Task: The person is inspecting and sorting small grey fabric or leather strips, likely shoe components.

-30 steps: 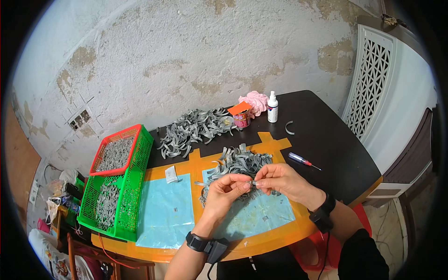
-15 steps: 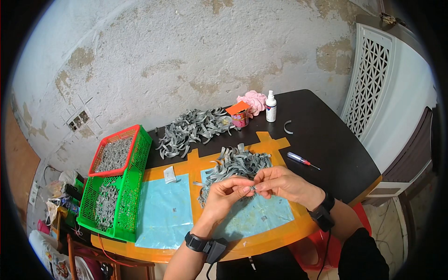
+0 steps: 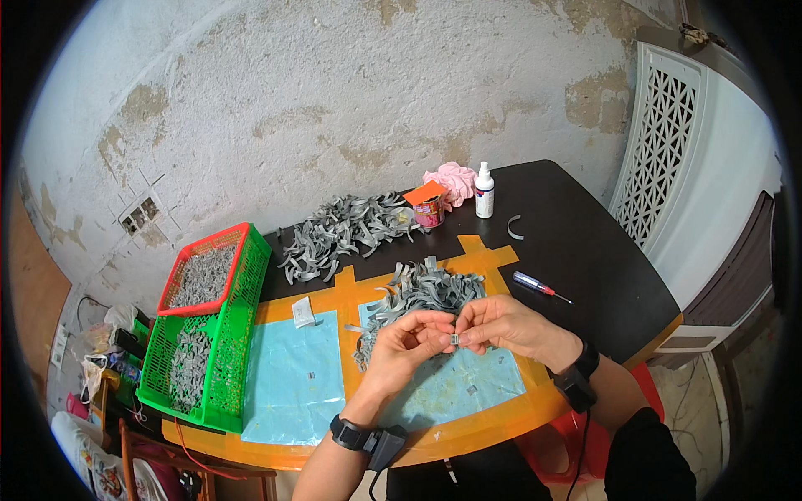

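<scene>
A small grey piece (image 3: 454, 340) is pinched between the fingertips of my left hand (image 3: 411, 341) and my right hand (image 3: 501, 326), just above the table. It is too small to name its exact kind. Both hands are closed and nearly meet at the fingertips. Right behind them lies a heap of curved grey strips (image 3: 430, 292), partly hidden by my hands. Under the hands a light blue sheet (image 3: 434, 397) is held down by orange tape (image 3: 351, 292).
At the left, a red basket (image 3: 200, 309) and a green basket (image 3: 230, 367) hold many small grey pieces. Farther back lie more grey strips (image 3: 342, 230), a tin (image 3: 429, 213), a pink cloth (image 3: 455, 179) and a spray bottle (image 3: 484, 192). A screwdriver (image 3: 539, 285) rests at right.
My fingertips have turned the small grey piece slightly, so more of it shows. Both hands stay in nearly the same place.
</scene>
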The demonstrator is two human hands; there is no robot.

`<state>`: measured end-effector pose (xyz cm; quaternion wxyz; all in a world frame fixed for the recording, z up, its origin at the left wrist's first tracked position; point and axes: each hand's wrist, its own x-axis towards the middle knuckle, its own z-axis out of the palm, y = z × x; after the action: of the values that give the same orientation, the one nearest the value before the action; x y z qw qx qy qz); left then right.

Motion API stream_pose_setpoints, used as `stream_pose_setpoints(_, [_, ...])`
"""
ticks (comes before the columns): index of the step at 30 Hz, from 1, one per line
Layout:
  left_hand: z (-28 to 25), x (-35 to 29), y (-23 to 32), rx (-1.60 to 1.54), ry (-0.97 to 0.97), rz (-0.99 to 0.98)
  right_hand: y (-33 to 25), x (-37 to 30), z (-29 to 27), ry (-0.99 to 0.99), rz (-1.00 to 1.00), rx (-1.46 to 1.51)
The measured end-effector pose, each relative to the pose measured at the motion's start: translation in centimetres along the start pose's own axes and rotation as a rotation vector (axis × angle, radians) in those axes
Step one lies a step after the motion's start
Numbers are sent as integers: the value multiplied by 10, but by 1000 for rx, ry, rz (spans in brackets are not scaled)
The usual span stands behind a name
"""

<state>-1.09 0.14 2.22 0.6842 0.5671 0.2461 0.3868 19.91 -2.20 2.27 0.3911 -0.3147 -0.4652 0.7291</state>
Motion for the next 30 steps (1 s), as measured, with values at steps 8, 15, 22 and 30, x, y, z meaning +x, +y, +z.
stream_pose_setpoints(8, [-4,2,-2,3,-26,-9,0,0,-3,17,-54,-122])
stream_pose_setpoints(15, [-7,3,-15,231,65,115,7,7,7,105,-200,-300])
stream_pose_setpoints(22, [-4,2,-11,279,72,55,15,7,3,162,-198,-253])
stream_pose_setpoints(30, [-8,5,-19,184,39,49,14,8,3,122,-240,-241])
